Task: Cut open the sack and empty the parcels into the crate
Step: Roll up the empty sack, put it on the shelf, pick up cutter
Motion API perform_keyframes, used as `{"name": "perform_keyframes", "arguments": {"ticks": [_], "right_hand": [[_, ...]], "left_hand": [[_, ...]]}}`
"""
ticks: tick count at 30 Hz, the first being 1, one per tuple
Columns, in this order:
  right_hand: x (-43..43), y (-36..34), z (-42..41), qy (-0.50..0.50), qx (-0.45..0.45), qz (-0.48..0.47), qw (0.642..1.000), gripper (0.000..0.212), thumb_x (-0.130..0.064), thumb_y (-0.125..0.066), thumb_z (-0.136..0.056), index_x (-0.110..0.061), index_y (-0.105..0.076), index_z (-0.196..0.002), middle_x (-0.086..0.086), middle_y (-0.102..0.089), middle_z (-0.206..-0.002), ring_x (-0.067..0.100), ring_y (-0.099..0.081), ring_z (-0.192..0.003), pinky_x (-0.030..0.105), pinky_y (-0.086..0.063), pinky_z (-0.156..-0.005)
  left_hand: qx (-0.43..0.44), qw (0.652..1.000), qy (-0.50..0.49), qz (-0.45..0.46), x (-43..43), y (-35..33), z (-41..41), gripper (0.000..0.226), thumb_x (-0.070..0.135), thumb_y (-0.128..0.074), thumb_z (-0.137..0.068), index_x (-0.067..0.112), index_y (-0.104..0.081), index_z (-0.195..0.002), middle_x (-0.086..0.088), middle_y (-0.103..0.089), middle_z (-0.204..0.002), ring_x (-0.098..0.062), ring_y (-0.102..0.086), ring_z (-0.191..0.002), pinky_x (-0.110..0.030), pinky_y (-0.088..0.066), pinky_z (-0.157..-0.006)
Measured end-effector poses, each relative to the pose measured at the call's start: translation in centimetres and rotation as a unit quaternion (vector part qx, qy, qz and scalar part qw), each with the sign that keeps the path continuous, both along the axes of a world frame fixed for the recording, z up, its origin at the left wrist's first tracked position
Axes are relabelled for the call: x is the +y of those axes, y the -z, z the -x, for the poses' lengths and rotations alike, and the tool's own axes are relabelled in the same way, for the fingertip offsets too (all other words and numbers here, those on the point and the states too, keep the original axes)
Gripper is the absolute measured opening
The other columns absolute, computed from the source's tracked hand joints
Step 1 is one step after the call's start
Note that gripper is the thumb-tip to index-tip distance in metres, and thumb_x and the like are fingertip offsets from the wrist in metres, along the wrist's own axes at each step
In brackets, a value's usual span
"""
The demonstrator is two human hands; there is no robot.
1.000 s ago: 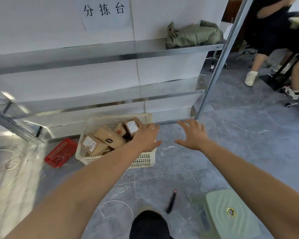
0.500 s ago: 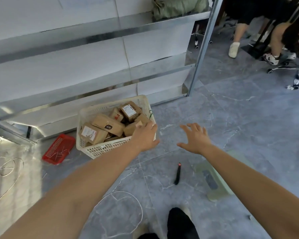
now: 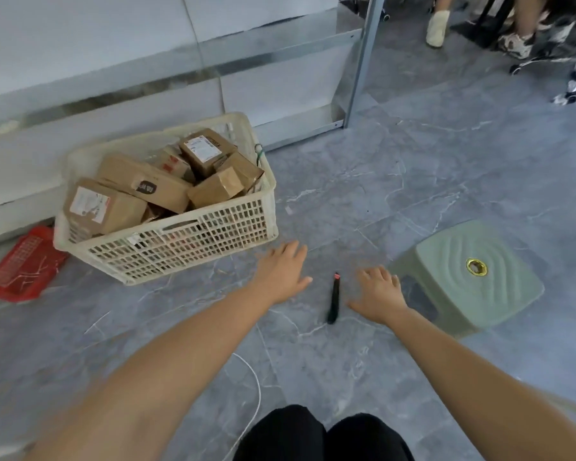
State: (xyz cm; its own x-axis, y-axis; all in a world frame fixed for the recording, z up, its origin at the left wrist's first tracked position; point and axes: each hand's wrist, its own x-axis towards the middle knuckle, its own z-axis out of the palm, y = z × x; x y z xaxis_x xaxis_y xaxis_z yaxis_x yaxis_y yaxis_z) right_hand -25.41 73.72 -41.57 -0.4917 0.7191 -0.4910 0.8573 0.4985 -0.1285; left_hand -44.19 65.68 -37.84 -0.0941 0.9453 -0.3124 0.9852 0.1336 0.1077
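- My left hand (image 3: 281,272) and right hand (image 3: 379,292) hang spread and empty above the floor (image 3: 413,181), either side of the black cutter (image 3: 334,299).
- The crate (image 3: 180,241) holds the parcels (image 3: 167,184), beside the shelf.

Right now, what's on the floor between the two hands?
A black utility knife with a red tip lies on the grey floor between the left hand and right hand; neither touches it. Head view shows this.
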Motion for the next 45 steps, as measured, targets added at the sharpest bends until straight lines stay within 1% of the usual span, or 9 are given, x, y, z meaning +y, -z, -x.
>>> {"name": "perform_keyframes", "arguments": {"ticks": [11, 19, 23, 28, 32, 34, 36, 41, 45], "right_hand": [[4.9, 30.0, 0.9, 0.031, 0.007, 0.015, 0.999, 0.066, -0.043, -0.052, -0.088, -0.018, -0.024, -0.143, 0.013, -0.033, -0.144, 0.030, -0.028, -0.135, 0.040, -0.028, -0.110], [4.9, 39.7, 2.8, 0.051, -0.029, 0.057, 0.997, 0.056, -0.042, -0.045, -0.093, -0.026, -0.025, -0.142, 0.016, -0.029, -0.140, 0.035, -0.039, -0.122, 0.043, -0.044, -0.096], [3.7, 41.6, 3.3, 0.098, 0.009, 0.020, 0.995, 0.040, -0.021, -0.043, -0.095, -0.026, -0.036, -0.134, 0.015, -0.029, -0.136, 0.035, -0.037, -0.119, 0.041, -0.048, -0.090], [3.4, 41.4, 3.6, 0.139, 0.054, 0.002, 0.989, 0.035, -0.007, -0.045, -0.091, -0.021, -0.042, -0.123, 0.015, -0.034, -0.126, 0.035, -0.044, -0.108, 0.038, -0.047, -0.074], [4.1, 39.1, 3.8, 0.131, 0.061, -0.045, 0.988, 0.049, -0.011, -0.052, -0.087, -0.013, -0.023, -0.127, 0.015, -0.043, -0.123, 0.032, -0.052, -0.105, 0.035, -0.044, -0.068], [5.1, 36.7, 4.2, 0.108, 0.070, -0.047, 0.991, 0.055, -0.011, -0.053, -0.086, -0.013, -0.024, -0.132, 0.013, -0.044, -0.124, 0.030, -0.050, -0.109, 0.034, -0.041, -0.067], [6.1, 33.7, 4.8, 0.076, 0.070, -0.053, 0.993, 0.053, -0.010, -0.050, -0.088, -0.013, -0.027, -0.136, 0.012, -0.041, -0.129, 0.029, -0.047, -0.112, 0.033, -0.044, -0.072], [7.2, 22.6, 6.4, 0.036, 0.129, -0.055, 0.990, 0.043, -0.005, -0.043, -0.090, -0.013, -0.036, -0.132, 0.009, -0.035, -0.132, 0.030, -0.050, -0.093, 0.027, -0.030, -0.050], [7.5, 10.5, 7.7, 0.018, 0.189, -0.061, 0.980, 0.047, -0.008, -0.046, -0.087, -0.016, -0.039, -0.133, 0.008, -0.039, -0.128, 0.033, -0.055, -0.093, 0.029, -0.032, -0.059]], "left_hand": [[-0.006, 0.999, 0.014, 0.052, 5.3, 29.7, -2.5, 0.069, 0.042, -0.040, -0.094, 0.010, -0.010, -0.146, -0.014, -0.018, -0.153, -0.030, -0.023, -0.138, -0.040, -0.025, -0.111], [-0.011, 0.997, -0.008, 0.072, 4.8, 38.1, -1.7, 0.067, 0.042, -0.038, -0.094, 0.010, -0.011, -0.146, -0.011, -0.020, -0.152, -0.026, -0.022, -0.140, -0.040, -0.026, -0.111], [-0.023, 0.995, -0.029, 0.092, 4.3, 39.1, -0.9, 0.066, 0.042, -0.036, -0.095, 0.010, -0.010, -0.146, -0.012, -0.017, -0.154, -0.027, -0.019, -0.141, -0.042, -0.026, -0.111], [-0.024, 0.996, -0.030, 0.084, 4.5, 39.3, -0.8, 0.065, 0.041, -0.037, -0.095, 0.011, -0.011, -0.146, -0.012, -0.019, -0.152, -0.027, -0.021, -0.139, -0.041, -0.027, -0.109], [-0.021, 0.996, -0.028, 0.077, 5.1, 37.3, -0.3, 0.064, 0.039, -0.040, -0.094, 0.009, -0.015, -0.144, -0.013, -0.021, -0.150, -0.027, -0.022, -0.138, -0.041, -0.028, -0.108], [-0.017, 0.998, -0.030, 0.060, 5.7, 35.3, 0.4, 0.066, 0.039, -0.041, -0.094, 0.009, -0.014, -0.145, -0.013, -0.019, -0.151, -0.028, -0.021, -0.139, -0.041, -0.026, -0.109], [-0.014, 0.998, -0.039, 0.043, 6.1, 32.6, 0.9, 0.067, 0.040, -0.042, -0.094, 0.010, -0.011, -0.146, -0.012, -0.013, -0.153, -0.028, -0.018, -0.140, -0.041, -0.024, -0.111], [-0.009, 0.999, -0.048, -0.016, 5.7, 22.9, 2.3, 0.069, 0.038, -0.039, -0.096, 0.012, -0.002, -0.147, -0.011, 0.004, -0.157, -0.029, -0.006, -0.144, -0.042, -0.014, -0.116], [0.014, 0.996, -0.068, -0.062, 4.8, 12.4, 3.8, 0.073, 0.042, -0.038, -0.095, 0.012, 0.002, -0.147, -0.010, 0.008, -0.157, -0.027, 0.003, -0.145, -0.040, -0.007, -0.118]]}}
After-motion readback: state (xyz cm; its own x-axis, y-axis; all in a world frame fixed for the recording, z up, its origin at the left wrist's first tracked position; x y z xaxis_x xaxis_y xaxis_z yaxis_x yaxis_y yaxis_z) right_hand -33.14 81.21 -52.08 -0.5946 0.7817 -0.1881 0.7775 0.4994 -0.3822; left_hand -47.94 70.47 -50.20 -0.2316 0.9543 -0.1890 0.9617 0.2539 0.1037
